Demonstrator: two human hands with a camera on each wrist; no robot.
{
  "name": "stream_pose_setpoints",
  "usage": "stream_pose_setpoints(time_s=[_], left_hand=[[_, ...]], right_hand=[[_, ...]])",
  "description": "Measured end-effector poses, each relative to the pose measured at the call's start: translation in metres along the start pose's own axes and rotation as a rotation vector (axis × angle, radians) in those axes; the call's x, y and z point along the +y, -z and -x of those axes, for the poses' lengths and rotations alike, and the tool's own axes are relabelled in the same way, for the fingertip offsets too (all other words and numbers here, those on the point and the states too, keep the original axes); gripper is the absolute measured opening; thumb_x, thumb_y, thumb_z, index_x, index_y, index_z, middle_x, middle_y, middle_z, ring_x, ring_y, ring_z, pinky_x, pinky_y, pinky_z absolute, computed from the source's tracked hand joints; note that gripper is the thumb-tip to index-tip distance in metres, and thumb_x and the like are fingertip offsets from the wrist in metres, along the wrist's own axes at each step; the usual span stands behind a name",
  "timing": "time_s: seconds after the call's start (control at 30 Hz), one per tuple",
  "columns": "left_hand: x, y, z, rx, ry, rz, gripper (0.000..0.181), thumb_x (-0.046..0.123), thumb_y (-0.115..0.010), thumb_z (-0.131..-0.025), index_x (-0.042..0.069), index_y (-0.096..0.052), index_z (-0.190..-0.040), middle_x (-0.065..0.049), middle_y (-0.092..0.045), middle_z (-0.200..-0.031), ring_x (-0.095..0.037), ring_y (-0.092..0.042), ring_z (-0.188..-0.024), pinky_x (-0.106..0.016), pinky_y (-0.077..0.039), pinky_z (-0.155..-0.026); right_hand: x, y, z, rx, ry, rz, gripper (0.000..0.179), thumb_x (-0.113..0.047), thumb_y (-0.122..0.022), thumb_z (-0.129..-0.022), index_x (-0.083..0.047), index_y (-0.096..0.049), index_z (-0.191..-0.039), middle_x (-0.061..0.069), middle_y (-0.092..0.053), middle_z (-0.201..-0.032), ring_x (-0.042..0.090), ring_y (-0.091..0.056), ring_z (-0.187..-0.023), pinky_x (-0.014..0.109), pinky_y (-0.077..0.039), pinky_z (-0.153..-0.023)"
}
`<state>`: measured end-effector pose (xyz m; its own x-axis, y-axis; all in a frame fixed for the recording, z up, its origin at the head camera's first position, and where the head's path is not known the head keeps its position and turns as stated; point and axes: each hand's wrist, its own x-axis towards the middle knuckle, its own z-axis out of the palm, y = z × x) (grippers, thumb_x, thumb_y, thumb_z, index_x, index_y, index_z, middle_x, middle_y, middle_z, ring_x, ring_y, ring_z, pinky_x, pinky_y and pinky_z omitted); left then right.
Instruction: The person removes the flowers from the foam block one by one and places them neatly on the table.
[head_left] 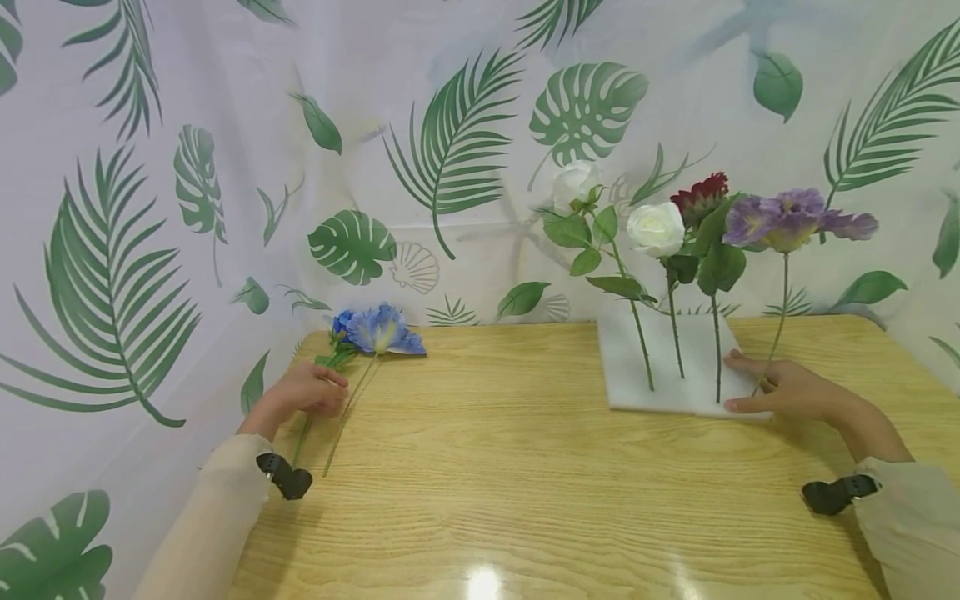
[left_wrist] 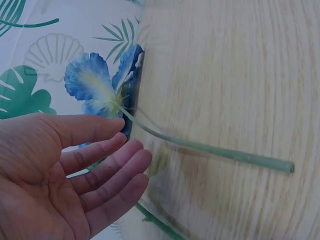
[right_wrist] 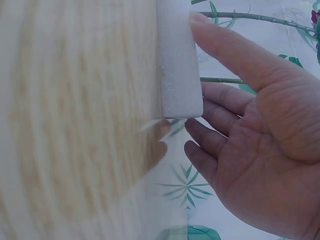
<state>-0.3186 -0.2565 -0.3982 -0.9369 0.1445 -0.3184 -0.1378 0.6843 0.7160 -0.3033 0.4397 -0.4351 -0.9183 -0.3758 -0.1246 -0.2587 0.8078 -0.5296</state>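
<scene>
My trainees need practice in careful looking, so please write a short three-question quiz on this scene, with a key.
1. How many flowers stand in the white foam?
2. True or false: the left hand holds the purple flower.
3. Which colour of flowers lies on the table?
A) red
B) blue
C) white

Key:
1. Four.
2. False; it is beside the blue flowers, far from the foam.
3. B.
</scene>
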Motion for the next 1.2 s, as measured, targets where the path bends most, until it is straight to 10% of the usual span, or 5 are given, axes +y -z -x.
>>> stream_pose_setpoints(time_s=[0.3,0.5,1.2], left_hand=[[0.028,-0.013,-0.007,0.185,-0.165,-0.011,0.042,0.017,-0.061,-0.101,-0.006,-0.059,-0.136,-0.027,-0.063,-0.132,-0.041,-0.063,-0.119,-0.051,-0.058,-0.094],[0.06,-0.029,-0.016,0.232,-0.22,0.064,0.039,0.014,-0.06,-0.101,-0.003,-0.06,-0.135,-0.026,-0.063,-0.129,-0.039,-0.062,-0.117,-0.052,-0.057,-0.095],[0.172,-0.147,-0.076,-0.02,-0.415,0.384,0.033,0.009,-0.063,-0.101,0.001,-0.064,-0.132,-0.025,-0.067,-0.127,-0.04,-0.067,-0.114,-0.049,-0.059,-0.095]], right_hand=[[0.002,0.002,0.002,0.002,-0.005,0.009,0.087,-0.035,-0.074,-0.094,0.009,-0.029,-0.155,0.037,-0.023,-0.159,0.065,-0.031,-0.137,0.072,-0.038,-0.105],[0.003,0.003,0.003,0.015,0.004,0.03,0.087,-0.034,-0.075,-0.093,0.009,-0.03,-0.154,0.037,-0.026,-0.158,0.064,-0.033,-0.137,0.071,-0.04,-0.105],[-0.001,0.001,0.004,0.013,0.005,0.008,0.085,-0.034,-0.075,-0.093,0.009,-0.032,-0.154,0.037,-0.025,-0.159,0.062,-0.033,-0.138,0.07,-0.039,-0.107]])
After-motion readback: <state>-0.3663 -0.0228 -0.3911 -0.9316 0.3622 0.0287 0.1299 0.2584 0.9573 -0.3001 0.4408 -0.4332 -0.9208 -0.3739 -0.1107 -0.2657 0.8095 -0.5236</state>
